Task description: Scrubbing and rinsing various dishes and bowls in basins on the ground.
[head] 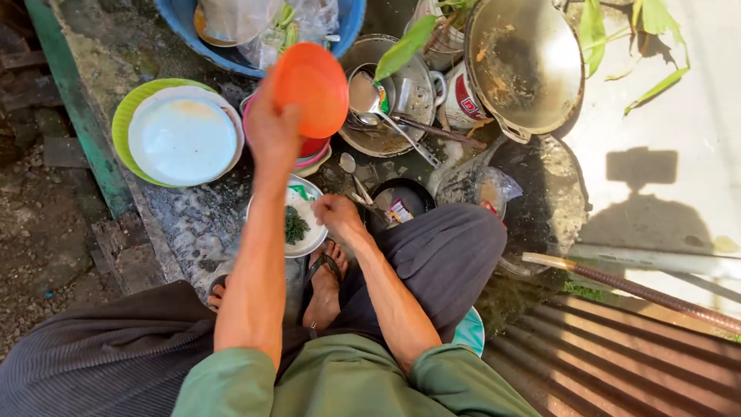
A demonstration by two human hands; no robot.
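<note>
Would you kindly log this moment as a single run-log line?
left hand: holds orange bowl raised | right hand: low beside metal plate with green scrubber

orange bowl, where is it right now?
In the head view, top centre: the left hand holds the orange bowl raised above the pink bowl, between the white plate on its left and the metal basin on its right.

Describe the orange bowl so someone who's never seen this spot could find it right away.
Start at the big blue tub at the top edge. Just below it, the left hand holds up an orange bowl. It is the only dish lifted off the ground, brighter than the white plates to its left.
</note>
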